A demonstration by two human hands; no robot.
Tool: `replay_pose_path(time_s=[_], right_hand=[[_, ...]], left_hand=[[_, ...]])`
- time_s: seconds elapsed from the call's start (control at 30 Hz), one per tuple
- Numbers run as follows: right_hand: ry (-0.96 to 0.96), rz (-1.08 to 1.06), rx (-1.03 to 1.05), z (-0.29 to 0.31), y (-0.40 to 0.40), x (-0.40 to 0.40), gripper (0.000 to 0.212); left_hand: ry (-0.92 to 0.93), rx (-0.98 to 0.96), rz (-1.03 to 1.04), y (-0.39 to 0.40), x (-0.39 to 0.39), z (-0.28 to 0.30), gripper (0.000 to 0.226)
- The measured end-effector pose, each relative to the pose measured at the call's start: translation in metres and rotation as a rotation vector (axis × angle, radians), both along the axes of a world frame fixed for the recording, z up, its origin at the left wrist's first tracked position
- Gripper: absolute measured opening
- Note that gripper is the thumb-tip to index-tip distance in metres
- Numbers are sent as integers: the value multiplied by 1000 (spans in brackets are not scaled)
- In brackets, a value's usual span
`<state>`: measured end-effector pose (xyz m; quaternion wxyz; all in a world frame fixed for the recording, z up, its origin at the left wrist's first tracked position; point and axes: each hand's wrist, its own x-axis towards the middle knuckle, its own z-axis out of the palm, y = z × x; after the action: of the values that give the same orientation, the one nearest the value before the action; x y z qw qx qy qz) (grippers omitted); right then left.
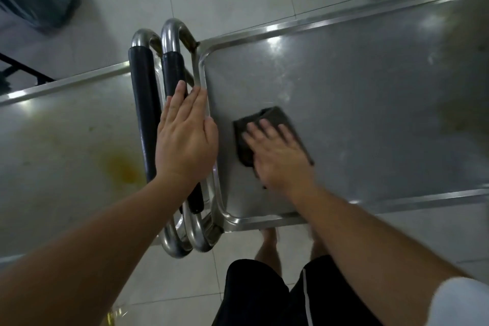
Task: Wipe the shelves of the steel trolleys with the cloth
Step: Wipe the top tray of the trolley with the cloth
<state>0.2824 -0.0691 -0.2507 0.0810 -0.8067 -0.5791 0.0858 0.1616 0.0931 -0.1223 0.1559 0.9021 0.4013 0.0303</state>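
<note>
Right hand [280, 156] presses flat, fingers straight, on the cloth [267, 135] near the shelf's [357, 103] handle end; left hand [185, 137] rests open on the handle [173, 71]. Trolley may roll under pressure.

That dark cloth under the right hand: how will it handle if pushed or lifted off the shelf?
Probably floppy: the cloth lies folded flat under the right hand, with a soft raised fold at its far edge. It likely slides easily, since the steel shelf looks smooth and glossy. Lifted, it would likely drape, not hold shape.
</note>
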Motion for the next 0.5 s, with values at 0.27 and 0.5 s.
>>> replay_pose_path(time_s=[0.27, 0.5], right_hand=[[41, -758, -180, 5, -150, 167, 63], [34, -784, -142, 5, -58, 30, 66]], left_hand=[[-19, -13, 8, -1, 0, 1, 60], [-16, 9, 0, 1, 1, -2, 60]])
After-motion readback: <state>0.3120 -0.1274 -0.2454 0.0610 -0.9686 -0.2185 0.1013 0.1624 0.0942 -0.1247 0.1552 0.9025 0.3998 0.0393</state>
